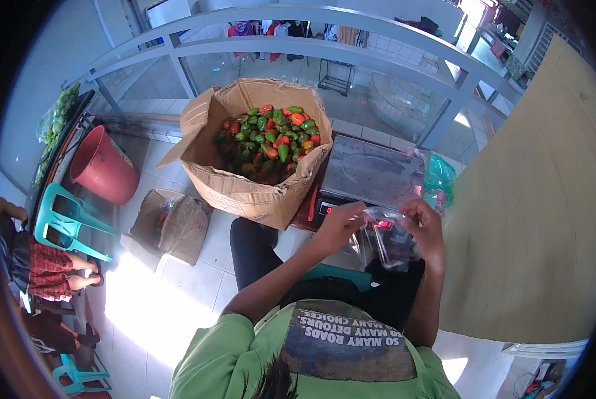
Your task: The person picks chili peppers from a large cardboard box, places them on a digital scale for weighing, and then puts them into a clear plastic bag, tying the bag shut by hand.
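Note:
Between my two hands hangs a clear plastic bag (pixel 388 244), its top edge pinched at both sides. My left hand (pixel 339 225) grips one side of the bag's mouth, and my right hand (pixel 424 223) has the other. Nothing shows inside the bag. Just behind it stands a digital scale (pixel 372 169) with a flat metal platform and red lit digits, partly covered by the bag. Left of the scale, a large open cardboard box (pixel 238 194) holds many green and red peppers (pixel 270 134).
A green plastic bag (pixel 438 179) lies right of the scale, near a curved plywood panel (pixel 532 214). On the left are a small cardboard box (pixel 170 224), a red bucket (pixel 105 167) and a teal plastic stool (pixel 65 222). Two people sit at the left edge. Beyond runs a metal railing (pixel 298 45).

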A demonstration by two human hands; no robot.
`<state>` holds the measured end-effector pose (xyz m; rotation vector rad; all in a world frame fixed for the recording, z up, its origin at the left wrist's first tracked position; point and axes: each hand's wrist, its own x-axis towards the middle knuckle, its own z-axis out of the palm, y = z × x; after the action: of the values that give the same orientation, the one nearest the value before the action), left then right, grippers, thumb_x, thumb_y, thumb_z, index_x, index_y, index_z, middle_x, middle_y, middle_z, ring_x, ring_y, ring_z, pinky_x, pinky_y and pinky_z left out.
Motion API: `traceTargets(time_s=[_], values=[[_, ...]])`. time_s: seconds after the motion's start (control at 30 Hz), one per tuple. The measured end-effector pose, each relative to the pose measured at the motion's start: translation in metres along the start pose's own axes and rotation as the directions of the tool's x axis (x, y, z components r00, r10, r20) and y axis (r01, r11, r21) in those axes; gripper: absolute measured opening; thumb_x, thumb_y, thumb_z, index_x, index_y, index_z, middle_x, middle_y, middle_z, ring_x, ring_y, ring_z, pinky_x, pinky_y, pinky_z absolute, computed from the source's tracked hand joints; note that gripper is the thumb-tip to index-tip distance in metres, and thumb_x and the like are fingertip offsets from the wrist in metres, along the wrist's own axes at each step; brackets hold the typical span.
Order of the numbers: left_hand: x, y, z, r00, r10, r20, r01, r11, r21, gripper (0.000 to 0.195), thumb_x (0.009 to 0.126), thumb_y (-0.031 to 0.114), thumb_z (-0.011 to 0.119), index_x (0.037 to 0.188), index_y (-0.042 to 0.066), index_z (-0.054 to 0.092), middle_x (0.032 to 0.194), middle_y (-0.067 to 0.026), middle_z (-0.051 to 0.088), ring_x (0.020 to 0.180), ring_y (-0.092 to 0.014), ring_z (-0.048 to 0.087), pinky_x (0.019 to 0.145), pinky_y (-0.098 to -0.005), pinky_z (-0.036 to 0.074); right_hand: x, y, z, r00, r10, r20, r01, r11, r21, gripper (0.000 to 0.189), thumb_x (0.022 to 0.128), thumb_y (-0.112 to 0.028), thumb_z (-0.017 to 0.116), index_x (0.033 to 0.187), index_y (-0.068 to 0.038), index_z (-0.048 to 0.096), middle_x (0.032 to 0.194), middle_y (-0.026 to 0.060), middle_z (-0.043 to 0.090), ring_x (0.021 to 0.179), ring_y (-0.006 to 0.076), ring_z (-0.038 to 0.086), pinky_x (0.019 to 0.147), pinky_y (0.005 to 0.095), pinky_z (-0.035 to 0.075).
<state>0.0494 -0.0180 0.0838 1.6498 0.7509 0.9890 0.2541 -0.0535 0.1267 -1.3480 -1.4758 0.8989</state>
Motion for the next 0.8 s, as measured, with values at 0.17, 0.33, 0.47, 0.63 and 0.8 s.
traceTargets(time_s=[0.17,0.33,0.47,0.63,0.8], values=[[-0.002,0.0,-0.006,1.0,-0.005,0.011,0.004,0.99,0.142,0.014,0.08,0.007,0.055,0.091,-0.001,0.051,0.079,-0.0119,0.055,0.075,-0.021,0.057,0.07,-0.0324,0.045,0.004,0.015,0.003,0.998,0.053,-0.023,-0.042,0.939,0.341,0.009,0.079,-0.009,0.059,0.08,-0.002,0.054,0.07,-0.0017,0.049,0.066,0.0054,0.044,0.06,0.0196,0.036],[0.001,0.015,0.005,0.969,0.112,-0.221,-0.099,0.993,0.068,0.024,0.077,0.01,0.061,0.098,0.0,0.055,0.086,-0.009,0.058,0.083,-0.022,0.057,0.078,-0.032,0.044,0.011,0.012,0.022,0.998,-0.058,0.02,0.052,0.976,0.213,0.012,0.081,-0.01,0.056,0.078,0.0,0.05,0.067,-0.0007,0.048,0.064,0.0057,0.044,0.059,0.0207,0.036],[0.01,0.023,-0.002,0.974,0.155,-0.166,-0.167,0.984,-0.058,0.021,0.079,0.006,0.059,0.099,0.0,0.055,0.085,-0.0065,0.058,0.078,-0.016,0.057,0.074,-0.0274,0.045,0.013,-0.008,0.029,0.992,-0.109,0.065,0.109,0.994,0.012,0.013,0.08,-0.011,0.058,0.077,0.0,0.05,0.065,0.0002,0.047,0.064,0.0062,0.043,0.056,0.0211,0.035],[0.018,0.024,-0.005,0.985,0.094,-0.145,-0.103,0.993,-0.057,0.009,0.081,0.004,0.056,0.089,-0.001,0.056,0.074,-0.004,0.056,0.067,-0.008,0.053,0.062,-0.0216,0.043,0.013,-0.019,0.032,0.997,-0.07,0.034,0.069,0.997,0.026,0.013,0.079,-0.011,0.058,0.077,0.0,0.052,0.066,-0.0001,0.049,0.063,0.0063,0.044,0.056,0.0212,0.035],[0.018,0.03,-0.005,0.972,0.089,-0.22,-0.104,0.993,-0.06,0.008,0.082,0.006,0.057,0.082,-0.001,0.054,0.067,-0.0021,0.052,0.063,-0.004,0.047,0.056,-0.02,0.039,0.007,-0.024,0.036,0.995,-0.095,0.033,0.096,0.995,-0.01,0.011,0.079,-0.01,0.057,0.077,0.0,0.053,0.065,0.0,0.049,0.062,0.0066,0.044,0.056,0.0212,0.035]])
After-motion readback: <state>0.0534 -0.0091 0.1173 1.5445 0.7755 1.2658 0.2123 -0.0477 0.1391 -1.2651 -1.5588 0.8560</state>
